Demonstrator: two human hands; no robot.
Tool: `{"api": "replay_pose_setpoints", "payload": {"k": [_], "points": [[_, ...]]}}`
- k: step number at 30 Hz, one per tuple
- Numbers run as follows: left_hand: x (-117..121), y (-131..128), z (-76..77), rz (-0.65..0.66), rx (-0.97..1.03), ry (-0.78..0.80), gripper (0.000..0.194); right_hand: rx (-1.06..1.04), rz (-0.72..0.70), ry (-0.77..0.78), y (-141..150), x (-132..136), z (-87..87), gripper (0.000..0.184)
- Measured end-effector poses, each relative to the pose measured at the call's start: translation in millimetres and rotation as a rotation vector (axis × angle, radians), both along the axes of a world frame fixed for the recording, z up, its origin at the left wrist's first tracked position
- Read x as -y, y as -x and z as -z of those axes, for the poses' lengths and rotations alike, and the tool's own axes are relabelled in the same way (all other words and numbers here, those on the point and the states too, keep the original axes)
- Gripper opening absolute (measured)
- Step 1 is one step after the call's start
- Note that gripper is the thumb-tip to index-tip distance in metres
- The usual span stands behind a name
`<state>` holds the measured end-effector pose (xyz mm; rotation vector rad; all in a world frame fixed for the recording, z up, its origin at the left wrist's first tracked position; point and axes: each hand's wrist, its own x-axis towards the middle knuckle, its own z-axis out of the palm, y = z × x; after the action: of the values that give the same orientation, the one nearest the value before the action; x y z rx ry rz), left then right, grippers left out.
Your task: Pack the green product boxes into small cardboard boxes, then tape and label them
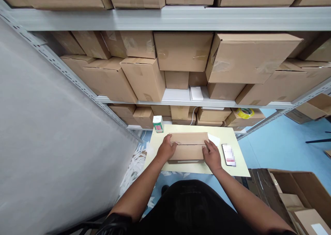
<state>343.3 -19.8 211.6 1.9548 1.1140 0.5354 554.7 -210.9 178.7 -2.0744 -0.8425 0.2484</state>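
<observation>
A brown cardboard box [188, 153] lies on the pale yellow table in front of me, its two top flaps meeting along a narrow seam. My left hand [166, 148] grips the box's left end, thumb on top near the seam. At the right end, my right hand [212, 155] holds the box with its fingers bent over the edge and top. Part of a white sheet [214, 139] shows behind the right hand. Farther right on the table is a phone [228, 155] with a lit screen. A small white and green carton [158, 124] stands at the back left corner.
Shelving [181, 103] packed with cardboard boxes rises behind the table [160, 166]. A roll of yellow tape [245, 113] rests on a lower box. White paper scraps [133, 166] litter the floor at left, beside a grey wall [57, 131]. An open carton [297, 183] holds boxes at lower right.
</observation>
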Motion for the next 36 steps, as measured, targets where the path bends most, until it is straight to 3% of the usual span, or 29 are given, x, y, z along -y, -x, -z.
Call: {"api": "replay_pose_setpoints", "payload": {"k": [6, 10, 15, 18, 21, 25, 31, 36], "points": [[2, -6, -3.2, 0.012, -0.123, -0.116, 0.054, -0.091, -0.04, -0.082, 3, 4, -10.0, 0.05], [-1, -5, -1.0, 0.066, -0.16, -0.147, 0.057, -0.274, -0.005, -0.121, -10, 35, -5.0, 0.05], [-4, -6, 0.7, 0.082, -0.18, -0.163, 0.057, -0.33, 0.135, 0.137, -36, 94, 34.0, 0.044], [-4, -7, 1.3, 0.084, -0.172, -0.173, 0.057, -0.24, 0.134, 0.315, -44, 109, 63.0, 0.041], [-4, -8, 1.3, 0.078, -0.166, -0.178, 0.057, -0.045, 0.024, 0.402, -47, 99, 82.2, 0.042], [-2, -10, 0.7, 0.078, -0.19, -0.198, 0.057, 0.195, -0.127, 0.542, -48, 70, 91.9, 0.036], [4, -9, 0.5, 0.093, -0.221, -0.396, 0.05, 0.231, -0.147, 0.89, -38, 37, 92.6, 0.035], [5, -6, -7.1, 0.181, -0.277, -0.63, 0.034, 0.311, -0.195, 0.906, -26, 35, 85.2, 0.031]]}}
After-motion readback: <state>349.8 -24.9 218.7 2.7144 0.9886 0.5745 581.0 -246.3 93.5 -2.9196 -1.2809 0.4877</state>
